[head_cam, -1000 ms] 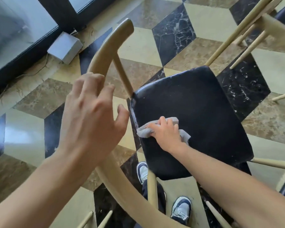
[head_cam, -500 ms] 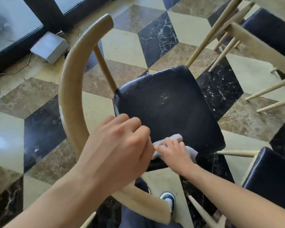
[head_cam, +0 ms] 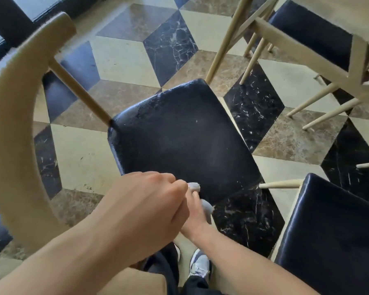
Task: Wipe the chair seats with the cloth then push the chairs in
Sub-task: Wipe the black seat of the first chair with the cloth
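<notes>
I see the right hand pressing the grey cloth at the near edge of the black chair seat, its fingers mostly hidden. Left hand fingers curled; grip unclear.

A single head-worn wide-angle view looks steeply down, close over a black padded chair seat ringed by its curved pale wooden backrest, with patterned marble floor beyond.
</notes>
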Motion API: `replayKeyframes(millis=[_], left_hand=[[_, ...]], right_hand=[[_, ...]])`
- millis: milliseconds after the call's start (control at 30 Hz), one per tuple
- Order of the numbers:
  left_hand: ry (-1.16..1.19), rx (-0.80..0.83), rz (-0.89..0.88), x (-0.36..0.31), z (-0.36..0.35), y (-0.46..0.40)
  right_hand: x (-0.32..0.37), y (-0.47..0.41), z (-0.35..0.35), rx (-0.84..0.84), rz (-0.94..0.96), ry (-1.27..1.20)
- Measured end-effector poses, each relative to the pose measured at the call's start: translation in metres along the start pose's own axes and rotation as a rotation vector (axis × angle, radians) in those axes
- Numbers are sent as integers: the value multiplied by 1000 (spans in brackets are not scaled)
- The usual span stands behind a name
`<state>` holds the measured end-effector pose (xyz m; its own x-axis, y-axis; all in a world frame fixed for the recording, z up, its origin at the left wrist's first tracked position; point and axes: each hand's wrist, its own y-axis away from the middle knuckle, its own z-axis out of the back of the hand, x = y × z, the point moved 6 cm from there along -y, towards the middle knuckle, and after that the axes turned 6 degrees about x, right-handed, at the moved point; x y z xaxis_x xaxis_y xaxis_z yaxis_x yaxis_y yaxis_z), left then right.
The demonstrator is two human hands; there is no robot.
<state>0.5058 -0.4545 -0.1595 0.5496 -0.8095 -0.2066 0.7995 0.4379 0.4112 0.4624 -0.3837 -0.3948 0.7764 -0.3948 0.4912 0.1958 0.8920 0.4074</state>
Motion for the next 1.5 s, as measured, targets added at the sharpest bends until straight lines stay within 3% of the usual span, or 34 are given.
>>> replayKeyframes(millis=[67,133,233,300,367,467,533,633,700,800,933,1067,1200,1300,1367,1500], left_hand=[[-16,11,-54,-8,0,-9],[-42,47,-48,-6,-8,-19],[-102,97,-26,-5,-24,-40],[-143,166,-36,-5,-36,-58],[-194,251,-52,-6,-47,-80],[-222,342,-42,-6,-57,-110],[-213,368,-13,-2,-65,-121],[-180,412,1,6,-79,-123],[-175,465,16,16,-87,-122],[-214,530,53,35,-95,-125],[-88,460,102,48,-93,-147],[-30,341,88,55,-97,-169],[37,366,110,68,-113,-176],[-27,407,116,84,-121,-180],[-41,397,101,95,-118,-186],[-17,343,75,109,-111,-202]], right_hand=[[-44,-4,29,-211,9,192],[-118,-11,68,-327,-178,311],[-191,-16,100,-389,-508,116],[-207,-23,107,-461,-608,-36],[-190,-24,99,-464,-638,-4],[-124,-4,61,-484,-462,55],[-81,9,28,-394,-256,85],[-69,8,19,-328,-49,181],[-102,-1,41,-346,-95,237],[-180,-16,83,-432,-400,169],[-224,-72,118,-386,-563,-45],[-165,-121,124,-452,-468,48],[-78,-104,67,-344,-67,194],[-59,-65,29,-237,171,295],[-80,-64,40,-226,153,332],[-134,-104,100,-334,-213,239]])
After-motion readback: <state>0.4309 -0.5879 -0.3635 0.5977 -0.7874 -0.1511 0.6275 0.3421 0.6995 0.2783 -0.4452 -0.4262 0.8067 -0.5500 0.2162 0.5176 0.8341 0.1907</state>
